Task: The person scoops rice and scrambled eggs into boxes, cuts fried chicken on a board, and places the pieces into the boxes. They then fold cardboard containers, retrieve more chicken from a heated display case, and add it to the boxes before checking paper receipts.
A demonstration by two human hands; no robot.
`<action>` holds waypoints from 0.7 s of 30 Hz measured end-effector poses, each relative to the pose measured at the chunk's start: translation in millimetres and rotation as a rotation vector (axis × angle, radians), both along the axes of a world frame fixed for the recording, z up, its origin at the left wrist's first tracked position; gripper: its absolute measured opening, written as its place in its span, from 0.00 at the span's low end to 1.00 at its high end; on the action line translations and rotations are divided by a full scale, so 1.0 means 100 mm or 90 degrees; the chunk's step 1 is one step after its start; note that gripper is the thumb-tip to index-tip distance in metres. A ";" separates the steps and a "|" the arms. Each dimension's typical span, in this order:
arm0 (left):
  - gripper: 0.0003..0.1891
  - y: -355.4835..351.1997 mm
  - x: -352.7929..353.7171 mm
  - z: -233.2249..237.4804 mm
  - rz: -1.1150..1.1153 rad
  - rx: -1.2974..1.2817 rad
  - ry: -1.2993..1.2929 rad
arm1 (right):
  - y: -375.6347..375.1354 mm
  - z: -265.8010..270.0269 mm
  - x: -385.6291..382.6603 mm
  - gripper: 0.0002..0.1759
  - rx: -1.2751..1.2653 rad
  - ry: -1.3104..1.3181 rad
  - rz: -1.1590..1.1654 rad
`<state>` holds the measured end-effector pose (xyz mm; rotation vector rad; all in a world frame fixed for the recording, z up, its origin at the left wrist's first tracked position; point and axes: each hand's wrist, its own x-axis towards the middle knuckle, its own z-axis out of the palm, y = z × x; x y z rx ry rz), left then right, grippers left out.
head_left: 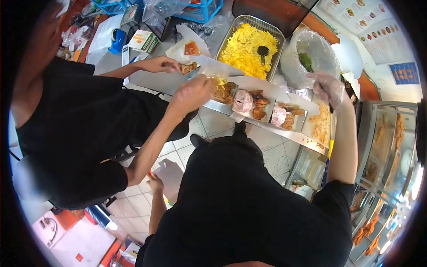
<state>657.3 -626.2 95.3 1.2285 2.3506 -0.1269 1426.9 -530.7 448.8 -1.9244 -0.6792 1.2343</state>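
Observation:
My right hand (329, 89), in a clear plastic glove, hovers at the near rim of a plastic-lined tub (304, 42) with green leaves (305, 61) inside. Its fingers are loosely bent and apart, with nothing visible in them. Low at my side, my left hand (155, 183) is closed on a pale flat carton (170, 175) with coloured edges, partly hidden by my body. Along the counter edge stand open white boxes holding browned meat (259, 107), some with paper-wrapped round items (243, 101). Crumbs cover the surface (319, 124) below my right hand.
At my left a co-worker in black reaches over the boxes with one hand (191, 93); the other hand (158, 65) touches a box. A tray of yellow food (249, 49) holds a black scoop (263, 52). A glass display case (387, 147) stands at right.

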 end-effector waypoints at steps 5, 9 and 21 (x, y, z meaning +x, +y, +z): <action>0.30 -0.03 -1.41 -0.54 -0.110 0.033 0.020 | -0.04 -0.28 -1.01 0.15 0.013 0.042 0.043; 0.30 0.04 -1.85 -0.26 0.028 0.005 0.026 | 0.06 -0.62 -1.81 0.12 0.004 0.058 0.066; 0.31 -0.20 -2.68 -0.09 0.104 -0.021 0.027 | 0.56 -2.19 -2.46 0.18 -0.090 -0.667 0.330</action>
